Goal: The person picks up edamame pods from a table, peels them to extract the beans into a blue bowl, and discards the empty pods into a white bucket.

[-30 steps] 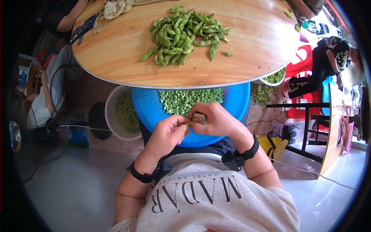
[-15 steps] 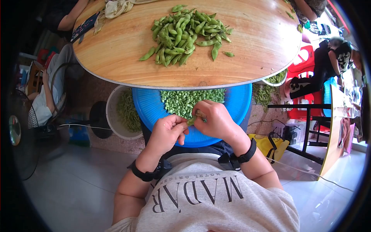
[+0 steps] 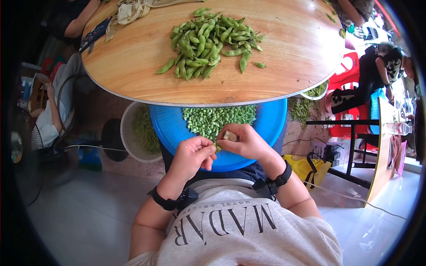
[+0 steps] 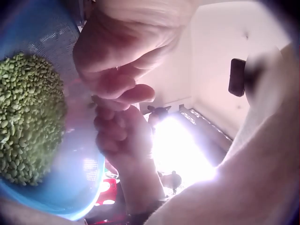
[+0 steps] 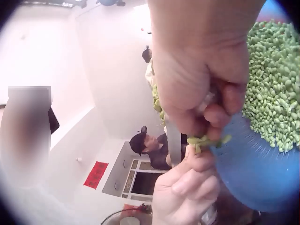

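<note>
Both hands meet over a blue basin [image 3: 168,124] on my lap, which holds a heap of shelled green beans [image 3: 213,119]. My left hand [image 3: 195,153] and right hand [image 3: 239,139] pinch the two ends of one green pod [image 3: 218,145] between them. In the right wrist view the pod [image 5: 206,140] is split and flattened between the fingertips [image 5: 220,115] of the right hand, with the basin [image 5: 253,173] and beans [image 5: 272,89] behind. The left wrist view shows curled fingers [image 4: 117,89] beside the beans [image 4: 28,117]. A pile of unshelled pods [image 3: 208,37] lies on the round wooden table [image 3: 133,66] ahead.
A white bucket [image 3: 128,133] with empty pods stands under the table at my left. Another white bowl [image 3: 315,91] of pods sits at the right. Red stools [image 3: 346,71], a dark frame table [image 3: 355,146], a fan [image 3: 17,150] and other seated people surround me.
My hands have drawn slightly nearer to my body over the basin, still working the same pod; the right hand has lowered a little.
</note>
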A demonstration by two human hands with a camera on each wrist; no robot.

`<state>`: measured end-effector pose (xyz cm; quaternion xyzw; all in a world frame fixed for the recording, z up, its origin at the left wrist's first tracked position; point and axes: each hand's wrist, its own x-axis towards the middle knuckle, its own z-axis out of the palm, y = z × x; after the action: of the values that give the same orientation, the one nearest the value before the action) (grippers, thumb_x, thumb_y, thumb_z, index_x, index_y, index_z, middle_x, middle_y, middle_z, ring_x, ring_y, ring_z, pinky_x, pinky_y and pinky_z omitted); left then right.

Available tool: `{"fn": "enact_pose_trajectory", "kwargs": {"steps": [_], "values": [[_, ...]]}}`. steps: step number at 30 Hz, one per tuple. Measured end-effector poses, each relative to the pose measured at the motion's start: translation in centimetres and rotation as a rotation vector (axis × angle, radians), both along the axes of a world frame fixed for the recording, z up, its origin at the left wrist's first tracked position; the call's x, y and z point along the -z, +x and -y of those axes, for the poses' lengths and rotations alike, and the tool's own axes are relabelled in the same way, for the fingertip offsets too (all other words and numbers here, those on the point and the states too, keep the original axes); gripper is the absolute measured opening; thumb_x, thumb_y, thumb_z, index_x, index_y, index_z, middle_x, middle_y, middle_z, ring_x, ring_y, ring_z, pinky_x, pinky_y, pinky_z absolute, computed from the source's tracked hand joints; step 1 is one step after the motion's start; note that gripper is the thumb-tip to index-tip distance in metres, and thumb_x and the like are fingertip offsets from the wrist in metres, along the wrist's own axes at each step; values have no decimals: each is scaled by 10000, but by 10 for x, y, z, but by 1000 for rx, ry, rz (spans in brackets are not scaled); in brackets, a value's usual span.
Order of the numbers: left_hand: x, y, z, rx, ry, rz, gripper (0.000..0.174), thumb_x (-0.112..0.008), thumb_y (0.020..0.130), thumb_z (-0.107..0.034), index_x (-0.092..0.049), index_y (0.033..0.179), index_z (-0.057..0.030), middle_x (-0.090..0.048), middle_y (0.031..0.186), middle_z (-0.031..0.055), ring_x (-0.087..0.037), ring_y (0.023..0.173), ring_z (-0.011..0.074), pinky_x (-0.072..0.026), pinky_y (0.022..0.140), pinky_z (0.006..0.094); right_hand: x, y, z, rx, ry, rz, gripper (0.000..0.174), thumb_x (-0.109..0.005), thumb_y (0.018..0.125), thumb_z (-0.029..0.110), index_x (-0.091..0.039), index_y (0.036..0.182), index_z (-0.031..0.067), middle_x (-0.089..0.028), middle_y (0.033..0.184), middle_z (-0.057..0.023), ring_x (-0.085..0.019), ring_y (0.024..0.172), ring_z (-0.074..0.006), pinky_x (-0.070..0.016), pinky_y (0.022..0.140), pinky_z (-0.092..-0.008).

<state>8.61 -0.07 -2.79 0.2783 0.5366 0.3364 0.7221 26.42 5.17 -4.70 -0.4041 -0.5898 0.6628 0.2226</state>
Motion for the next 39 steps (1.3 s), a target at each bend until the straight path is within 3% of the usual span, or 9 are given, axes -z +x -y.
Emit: {"fn": "enact_pose_trajectory", "kwargs": {"steps": [9, 12, 16, 20, 29, 30, 31, 35, 39], "values": [[15, 2, -5, -66, 15, -53, 76, -534, 860, -63, -545, 853, 12, -573, 659, 60, -495, 449, 72, -374, 407, 188, 0, 8, -9, 164, 15, 120, 223, -692, 748, 170, -615, 880, 7, -569, 673, -34, -505, 627, -75, -434, 564, -241], [14, 4, -5, -46, 71, -63, 84, -535, 855, -61, -544, 862, 22, -567, 662, 68, -486, 452, 73, -377, 409, 190, 18, -2, -7, 30, 529, -2, 235, -709, 733, 181, -622, 881, 21, -567, 670, -37, -501, 633, -76, -435, 575, -252], [13, 1, -3, -46, 97, -77, 86, -531, 852, -51, -544, 878, 30, -564, 671, 72, -473, 455, 68, -371, 412, 186, 17, 2, -10, -46, -51, -48, 168, -654, 730, 114, -631, 877, 37, -571, 681, -14, -511, 634, -85, -438, 581, -254], [13, 0, 0, -31, 100, -120, 93, -527, 849, -38, -541, 896, 42, -564, 679, 75, -471, 455, 68, -373, 411, 189, 7, -1, -8, -7, -125, 62, 161, -612, 720, 113, -637, 860, 38, -586, 672, -27, -526, 617, -94, -447, 567, -264], [4, -17, 12, -43, 128, -175, 92, -527, 841, -24, -545, 901, 44, -567, 688, 72, -472, 464, 68, -381, 428, 188, -6, -1, -4, -37, 241, 254, 194, -596, 679, 95, -636, 863, 46, -595, 670, -125, -578, 593, -236, -468, 570, -329], [3, -26, 14, -90, 148, -220, 90, -529, 839, -21, -548, 901, 41, -567, 691, 71, -477, 468, 67, -386, 428, 190, -10, -1, -5, -29, 292, 311, 189, -595, 681, 94, -634, 859, 45, -598, 683, -130, -584, 602, -256, -471, 571, -341], [1, -37, 15, -138, 168, -264, 87, -530, 838, -18, -551, 902, 38, -567, 694, 70, -481, 471, 67, -391, 428, 192, -4, 0, -8, -74, 650, 272, 160, -588, 694, 95, -625, 843, 50, -588, 711, -137, -586, 651, -315, -475, 578, -381], [6, -97, 20, -372, 222, -599, 183, -537, 817, 14, -566, 998, 10, -592, 737, 82, -501, 471, 75, -418, 433, 216, -63, 12, -18, -205, 671, 439, 105, -600, 730, 145, -584, 772, 50, -562, 720, -130, -575, 657, -331, -466, 577, -412], [11, -133, 23, -273, 282, -1232, 445, -563, 781, 7, -493, 1217, -50, -625, 913, 168, -612, 545, 147, -475, 494, 264, -102, 2, -72, 115, 933, 555, 95, -584, 750, 136, -561, 771, 47, -541, 729, -144, -577, 677, -329, -461, 572, -413]]}}
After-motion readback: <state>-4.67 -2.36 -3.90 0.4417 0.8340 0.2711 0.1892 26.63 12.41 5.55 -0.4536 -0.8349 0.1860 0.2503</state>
